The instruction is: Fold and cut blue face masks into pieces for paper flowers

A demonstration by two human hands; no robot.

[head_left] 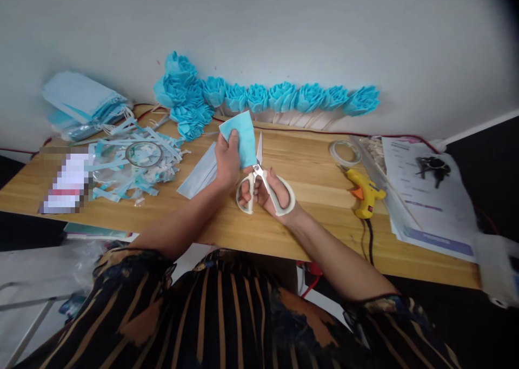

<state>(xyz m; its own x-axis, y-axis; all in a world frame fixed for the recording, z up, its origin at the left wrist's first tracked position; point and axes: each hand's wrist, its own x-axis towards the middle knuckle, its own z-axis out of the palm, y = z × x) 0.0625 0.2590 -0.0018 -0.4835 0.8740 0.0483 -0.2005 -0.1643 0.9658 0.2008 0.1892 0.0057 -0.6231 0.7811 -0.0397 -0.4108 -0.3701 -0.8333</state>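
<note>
My left hand (pixel 228 160) pinches a folded piece of blue mask fabric (pixel 242 133), thumb on top, raised above the wooden table. In my right hand (pixel 270 190) is a pair of scissors (pixel 257 171) with white handles, my fingers through both loops. The scissor blades are parted and point away from me, right at the fabric's lower right edge; one blade is partly hidden by the fabric. Beside my left wrist lies a flat, pale blue face mask (pixel 199 170) on the table.
Blue fabric flowers (pixel 257 97) on sticks line the wall. At left are stacked masks (pixel 81 98), cut strips (pixel 117 182) and a tape roll (pixel 144 162). A yellow glue gun (pixel 367 193), another tape roll (pixel 334 155) and papers (pixel 421 201) with keys (pixel 433 167) lie right.
</note>
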